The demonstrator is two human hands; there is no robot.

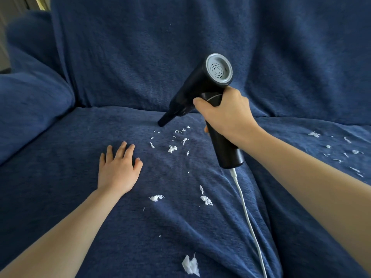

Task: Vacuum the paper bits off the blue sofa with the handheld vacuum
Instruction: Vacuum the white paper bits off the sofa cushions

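Your right hand [226, 115] grips the vacuum [202, 91]; left hand [118, 169] spread flat on sofa [60, 177]. Paper bits [172, 148] between and beyond your hands: mostly undone.

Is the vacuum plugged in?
Yes at its end: a white cable goes into the handheld vacuum handle's bottom. Its other end runs out of view.

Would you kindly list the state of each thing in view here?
handheld vacuum: held, nozzle angled down at the seat.
right hand: grips the vacuum's handle.
left hand: flat on the sofa.
paper bits: scattered, not yet picked up.
white cable: plugged into the handle's base.
blue sofa: cover wrinkled.
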